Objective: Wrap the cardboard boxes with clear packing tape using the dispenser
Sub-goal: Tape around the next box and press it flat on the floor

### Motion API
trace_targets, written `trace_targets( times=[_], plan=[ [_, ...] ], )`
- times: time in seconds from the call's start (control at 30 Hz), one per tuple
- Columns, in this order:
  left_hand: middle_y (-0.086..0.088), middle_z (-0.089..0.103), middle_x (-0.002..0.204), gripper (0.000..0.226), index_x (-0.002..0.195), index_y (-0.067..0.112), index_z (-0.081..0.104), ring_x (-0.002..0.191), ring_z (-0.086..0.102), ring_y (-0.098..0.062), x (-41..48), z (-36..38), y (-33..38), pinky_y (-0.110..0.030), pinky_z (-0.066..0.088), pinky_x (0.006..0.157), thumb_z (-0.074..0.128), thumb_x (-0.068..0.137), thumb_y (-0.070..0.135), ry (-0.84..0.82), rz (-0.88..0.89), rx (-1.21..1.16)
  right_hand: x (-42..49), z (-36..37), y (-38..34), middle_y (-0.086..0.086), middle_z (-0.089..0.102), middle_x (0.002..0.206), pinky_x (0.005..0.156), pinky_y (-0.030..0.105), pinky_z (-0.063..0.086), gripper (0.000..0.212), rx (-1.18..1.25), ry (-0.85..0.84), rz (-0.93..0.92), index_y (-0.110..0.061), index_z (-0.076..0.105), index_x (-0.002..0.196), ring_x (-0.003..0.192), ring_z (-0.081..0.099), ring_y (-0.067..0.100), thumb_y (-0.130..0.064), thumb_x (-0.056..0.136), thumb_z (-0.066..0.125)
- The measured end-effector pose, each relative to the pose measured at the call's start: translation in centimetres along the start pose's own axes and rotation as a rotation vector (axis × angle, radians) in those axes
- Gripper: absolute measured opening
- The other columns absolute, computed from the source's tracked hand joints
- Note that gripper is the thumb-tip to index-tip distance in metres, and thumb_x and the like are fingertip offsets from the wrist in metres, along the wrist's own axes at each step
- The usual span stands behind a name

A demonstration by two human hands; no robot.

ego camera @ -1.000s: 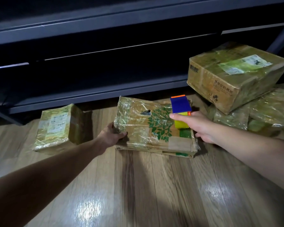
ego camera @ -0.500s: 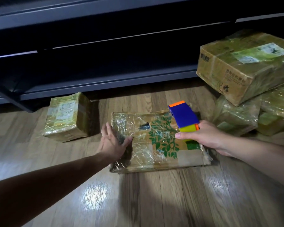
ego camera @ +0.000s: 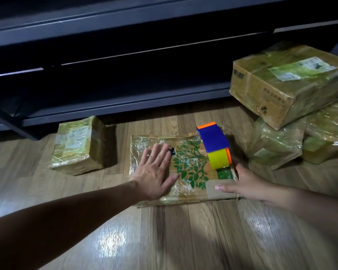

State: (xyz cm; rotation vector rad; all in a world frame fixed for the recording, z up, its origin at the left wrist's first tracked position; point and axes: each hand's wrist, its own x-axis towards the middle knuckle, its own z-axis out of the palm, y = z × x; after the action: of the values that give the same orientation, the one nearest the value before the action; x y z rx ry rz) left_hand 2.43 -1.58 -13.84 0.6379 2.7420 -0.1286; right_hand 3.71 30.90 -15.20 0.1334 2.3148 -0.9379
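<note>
A flat cardboard box (ego camera: 191, 172) with a green leaf print and a skin of clear tape lies on the wooden floor. My left hand (ego camera: 154, 172) rests flat on its left half, fingers straight and spread. The tape dispenser (ego camera: 215, 145), blue and orange with a yellow roll, stands on the box's right side, and no finger is seen on it. My right hand (ego camera: 246, 184) grips the box's near right corner: the thumb lies on top, and the fingers are hidden past the right edge.
A small taped box (ego camera: 78, 147) sits on the floor to the left. A pile of taped boxes (ego camera: 285, 82) stands at the right. Dark metal shelving (ego camera: 125, 75) runs along the back. Bare wooden floor (ego camera: 183, 236) lies in front.
The box went from tilted up to lying flat. My left hand moved from its left edge onto its top. The dispenser now stands on the box, and my right hand dropped to the corner.
</note>
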Motion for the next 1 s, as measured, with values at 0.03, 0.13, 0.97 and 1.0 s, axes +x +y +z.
trace_targets(
  times=[0.03,0.13,0.97,1.0],
  plan=[
    [-0.007,-0.03,0.168,0.09,0.162,0.015,-0.018,0.153,-0.032,-0.032,0.2,-0.1,0.5,-0.059,-0.014,0.125,-0.003,0.098,0.075,-0.02,0.03,0.009,0.0,0.0,0.0,-0.003,0.045,0.154,0.111,0.04,0.044,0.149,0.008,-0.006,0.001,-0.026,0.024,0.156,0.137,0.046,0.018,-0.099,0.033,0.069],
    [-0.005,-0.031,0.167,0.094,0.163,0.014,-0.015,0.153,-0.031,-0.032,0.7,-0.4,1.7,-0.068,-0.012,0.121,0.003,0.096,0.078,-0.047,0.058,0.011,0.0,0.0,0.0,-0.001,0.05,0.149,0.109,0.039,0.046,0.148,0.048,-0.015,0.011,-0.023,0.032,0.152,0.134,0.049,0.019,-0.1,0.03,0.067],
    [-0.012,0.057,0.138,0.07,0.138,0.009,0.061,0.116,0.059,-0.031,-4.1,0.9,-7.5,-0.049,0.056,0.095,0.019,0.109,0.056,0.318,0.04,-0.006,0.5,0.7,1.1,-0.008,0.054,0.143,0.104,0.047,0.051,0.134,0.188,-0.037,0.027,-0.034,0.035,0.148,0.128,0.053,0.017,-0.091,0.035,0.077],
    [-0.013,0.053,0.14,0.066,0.137,0.01,0.062,0.117,0.057,-0.032,-4.2,1.1,-7.9,-0.05,0.057,0.094,0.026,0.108,0.056,0.351,0.0,-0.067,0.5,0.7,1.2,-0.006,0.052,0.146,0.106,0.048,0.05,0.137,0.183,-0.04,0.034,-0.033,0.031,0.151,0.131,0.051,0.018,-0.092,0.036,0.077]
  ],
)
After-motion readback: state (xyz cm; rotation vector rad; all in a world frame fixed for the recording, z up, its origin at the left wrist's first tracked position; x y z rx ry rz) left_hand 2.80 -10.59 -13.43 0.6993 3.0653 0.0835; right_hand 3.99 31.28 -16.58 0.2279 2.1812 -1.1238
